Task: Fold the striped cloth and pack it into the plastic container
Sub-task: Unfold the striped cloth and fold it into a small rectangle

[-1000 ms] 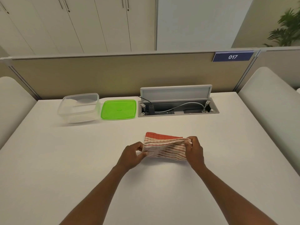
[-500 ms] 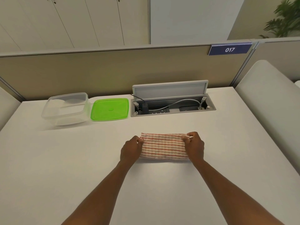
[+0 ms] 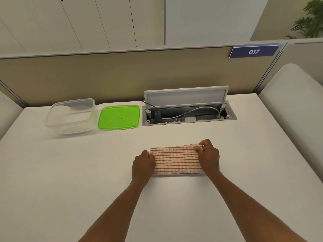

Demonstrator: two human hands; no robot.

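The striped cloth (image 3: 176, 160), white with red stripes, lies folded into a flat rectangle on the white table (image 3: 70, 172). My left hand (image 3: 143, 165) grips its left end with curled fingers. My right hand (image 3: 208, 157) pinches the far right corner, which is slightly raised. The clear plastic container (image 3: 70, 115) stands open and holds nothing at the back left, well away from both hands. Its green lid (image 3: 119, 117) lies flat beside it on the right.
An open cable box (image 3: 188, 115) with its lid raised and cables inside is sunk into the table behind the cloth. A beige partition (image 3: 122, 75) closes the far edge. White padded chair backs stand at left and right.
The cloth was held up bunched between my hands; it has been folded over and laid flat. My right hand has now shifted to the far right corner.
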